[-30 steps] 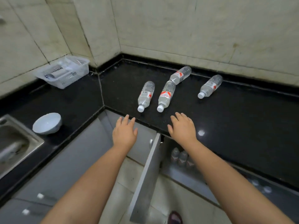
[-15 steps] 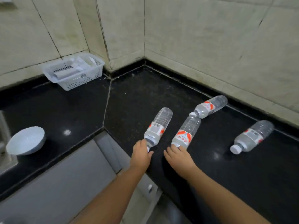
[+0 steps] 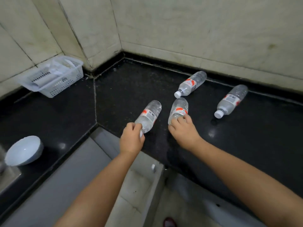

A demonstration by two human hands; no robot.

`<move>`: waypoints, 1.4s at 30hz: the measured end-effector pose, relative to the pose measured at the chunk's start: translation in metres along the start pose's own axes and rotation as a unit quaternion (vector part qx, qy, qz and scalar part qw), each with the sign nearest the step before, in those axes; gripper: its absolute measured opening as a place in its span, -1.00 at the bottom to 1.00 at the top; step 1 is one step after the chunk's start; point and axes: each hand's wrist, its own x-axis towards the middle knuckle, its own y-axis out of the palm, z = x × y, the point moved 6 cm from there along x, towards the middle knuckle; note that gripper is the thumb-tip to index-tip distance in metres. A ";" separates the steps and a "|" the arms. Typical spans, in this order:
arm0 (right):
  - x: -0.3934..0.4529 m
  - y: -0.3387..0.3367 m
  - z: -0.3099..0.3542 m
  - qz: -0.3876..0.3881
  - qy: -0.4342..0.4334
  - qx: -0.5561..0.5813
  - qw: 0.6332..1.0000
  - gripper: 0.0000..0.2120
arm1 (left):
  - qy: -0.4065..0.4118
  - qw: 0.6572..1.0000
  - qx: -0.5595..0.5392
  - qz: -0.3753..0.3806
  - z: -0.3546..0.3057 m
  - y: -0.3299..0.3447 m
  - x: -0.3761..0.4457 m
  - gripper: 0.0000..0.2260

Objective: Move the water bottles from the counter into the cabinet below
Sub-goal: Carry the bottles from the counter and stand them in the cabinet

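Observation:
Several clear water bottles with red and white labels lie on the black counter (image 3: 124, 89). My left hand (image 3: 132, 139) is closed around the cap end of the left bottle (image 3: 150, 115). My right hand (image 3: 183, 130) grips the neck end of the middle bottle (image 3: 179, 108), whose base points away from me. Two more bottles lie untouched farther back: one near the wall (image 3: 191, 83) and one to the right (image 3: 232, 99). Below the counter edge the grey cabinet door (image 3: 147, 185) stands open; the cabinet's inside is mostly hidden.
A white plastic basket (image 3: 54, 79) holding items sits at the back left against the tiled wall. A white bowl (image 3: 23, 150) rests on the counter at the left, beside a metal sink edge (image 3: 6, 176). A dark red shoe (image 3: 169, 222) shows on the floor.
Both hands reached from the counter edge to the two nearest bottles and closed on their neck ends. The two gripped bottles have turned slightly. The view tilted up and toward the corner.

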 end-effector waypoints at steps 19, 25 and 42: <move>-0.354 -0.083 0.098 0.277 0.274 0.360 0.848 -0.74 | 0.184 0.947 0.005 0.265 -0.084 0.022 -0.302 -0.73; -0.446 -0.034 0.104 0.338 0.320 0.360 0.808 -0.76 | 0.246 0.894 0.078 0.365 -0.119 0.103 -0.357 -0.71; -0.499 0.246 0.027 0.274 0.604 0.380 0.645 -0.69 | 0.153 0.891 0.097 0.416 -0.155 0.376 -0.311 -0.72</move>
